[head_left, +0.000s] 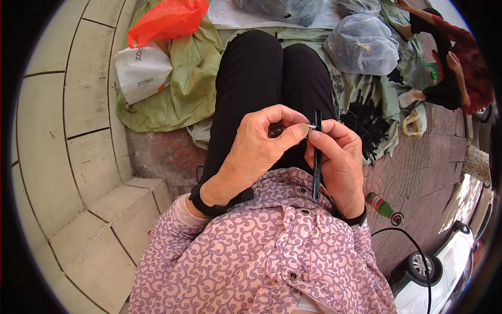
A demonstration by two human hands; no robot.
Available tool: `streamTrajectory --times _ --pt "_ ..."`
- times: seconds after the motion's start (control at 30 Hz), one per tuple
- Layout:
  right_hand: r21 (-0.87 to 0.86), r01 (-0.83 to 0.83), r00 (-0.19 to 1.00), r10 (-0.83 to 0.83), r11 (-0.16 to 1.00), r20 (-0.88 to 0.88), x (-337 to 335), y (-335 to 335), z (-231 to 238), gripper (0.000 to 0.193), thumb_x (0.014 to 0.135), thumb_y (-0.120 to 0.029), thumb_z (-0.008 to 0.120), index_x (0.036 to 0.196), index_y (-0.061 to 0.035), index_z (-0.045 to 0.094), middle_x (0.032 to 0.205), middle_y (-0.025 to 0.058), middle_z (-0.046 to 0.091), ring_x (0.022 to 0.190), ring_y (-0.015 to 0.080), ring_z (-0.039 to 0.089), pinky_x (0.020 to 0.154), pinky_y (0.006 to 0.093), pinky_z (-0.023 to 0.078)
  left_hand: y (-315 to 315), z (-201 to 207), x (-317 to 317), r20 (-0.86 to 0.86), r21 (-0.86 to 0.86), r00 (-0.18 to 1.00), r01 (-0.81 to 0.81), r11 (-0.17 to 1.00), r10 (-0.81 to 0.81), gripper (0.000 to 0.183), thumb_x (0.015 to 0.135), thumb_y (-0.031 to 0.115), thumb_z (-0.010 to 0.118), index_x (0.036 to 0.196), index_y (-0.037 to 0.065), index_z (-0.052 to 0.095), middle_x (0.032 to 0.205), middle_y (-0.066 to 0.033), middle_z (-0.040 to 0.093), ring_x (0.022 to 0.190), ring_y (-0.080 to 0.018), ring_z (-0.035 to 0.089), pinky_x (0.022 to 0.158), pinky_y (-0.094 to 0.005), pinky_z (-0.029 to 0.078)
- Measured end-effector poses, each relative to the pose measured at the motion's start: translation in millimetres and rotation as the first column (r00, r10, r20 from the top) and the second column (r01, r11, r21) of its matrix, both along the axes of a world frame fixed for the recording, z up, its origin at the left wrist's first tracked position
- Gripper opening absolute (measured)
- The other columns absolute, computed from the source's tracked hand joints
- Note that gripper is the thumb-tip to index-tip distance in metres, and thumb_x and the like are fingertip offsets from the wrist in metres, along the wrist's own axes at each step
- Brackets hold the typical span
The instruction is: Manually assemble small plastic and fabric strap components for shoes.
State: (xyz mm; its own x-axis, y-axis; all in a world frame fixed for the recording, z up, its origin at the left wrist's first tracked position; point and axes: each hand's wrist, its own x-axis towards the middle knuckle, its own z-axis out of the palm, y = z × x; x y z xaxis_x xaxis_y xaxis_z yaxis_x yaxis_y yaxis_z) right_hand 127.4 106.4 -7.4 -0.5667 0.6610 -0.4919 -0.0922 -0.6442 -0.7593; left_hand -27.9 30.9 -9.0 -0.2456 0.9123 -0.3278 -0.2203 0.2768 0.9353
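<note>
My left hand is closed, thumb and forefinger pinching the end of a small whitish piece. That piece reaches to a slim black strip, which stands nearly upright over my lap. The fingers of my right hand are wrapped round the strip, thumb and forefinger meeting near the whitish piece. Both hands' fingertips almost touch each other. What exactly the small piece is, I cannot make out. Beyond my right hand, a heap of similar black strips lies on a greenish sheet.
Clear plastic bags stand ahead. To the left lie a red bag, a white bag and green cloth beside tiled steps. Rightward are a green bottle, a small basket, a seated person and a white car.
</note>
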Motion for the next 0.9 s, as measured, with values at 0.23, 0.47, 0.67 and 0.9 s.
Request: streamTrajectory --times 0.23,0.47,0.67,0.9 --pt "-0.055 -0.001 0.999 -0.002 0.999 -0.043 1.7 2.3 -2.5 0.007 0.088 -0.007 0.069 0.087 -0.0011 0.065 0.072 0.0005 0.063 0.058 0.0053 0.055 0.052 0.0194 0.042 1.1 1.3 1.5 0.062 -0.033 0.997 -0.053 0.998 0.055 0.014 0.093 0.013 0.065 0.100 0.001 0.067 0.081 -0.0004 0.064 0.068 -0.0048 0.057 0.061 -0.0182 0.047" --pt "0.072 -0.109 0.994 0.107 0.991 0.029 3.3 3.3 -2.8 0.009 0.091 -0.009 0.067 0.093 0.0001 0.066 0.075 0.0023 0.064 0.063 0.0071 0.057 0.058 0.0209 0.045 5.9 7.8 -4.2 0.004 -0.061 1.000 0.012 0.998 -0.012 0.014 0.093 0.015 0.065 0.091 0.000 0.066 0.074 -0.0015 0.064 0.064 -0.0047 0.059 0.057 -0.0186 0.047" --pt "0.109 -0.079 0.992 0.089 0.991 -0.090 8.1 1.2 -6.2 0.020 0.101 -0.015 0.054 0.103 0.0014 0.065 0.081 0.0038 0.062 0.068 0.0102 0.059 0.065 0.0231 0.049 3.2 0.0 -5.2 0.380 -0.094 0.914 -0.115 0.989 0.143 0.017 0.097 0.020 0.063 0.095 0.003 0.066 0.080 -0.0010 0.065 0.067 -0.0038 0.057 0.060 -0.0163 0.046" --pt "0.005 -0.207 0.965 0.205 0.978 -0.163 9.1 0.3 -6.7 0.018 0.099 -0.011 0.056 0.104 0.0038 0.066 0.078 0.0075 0.065 0.061 0.0107 0.057 0.055 0.0228 0.046 3.9 -5.7 -3.3 0.671 -0.101 0.721 -0.146 0.984 0.176 0.017 0.099 0.019 0.060 0.096 0.003 0.064 0.081 -0.0012 0.064 0.068 -0.0032 0.056 0.061 -0.0158 0.046"
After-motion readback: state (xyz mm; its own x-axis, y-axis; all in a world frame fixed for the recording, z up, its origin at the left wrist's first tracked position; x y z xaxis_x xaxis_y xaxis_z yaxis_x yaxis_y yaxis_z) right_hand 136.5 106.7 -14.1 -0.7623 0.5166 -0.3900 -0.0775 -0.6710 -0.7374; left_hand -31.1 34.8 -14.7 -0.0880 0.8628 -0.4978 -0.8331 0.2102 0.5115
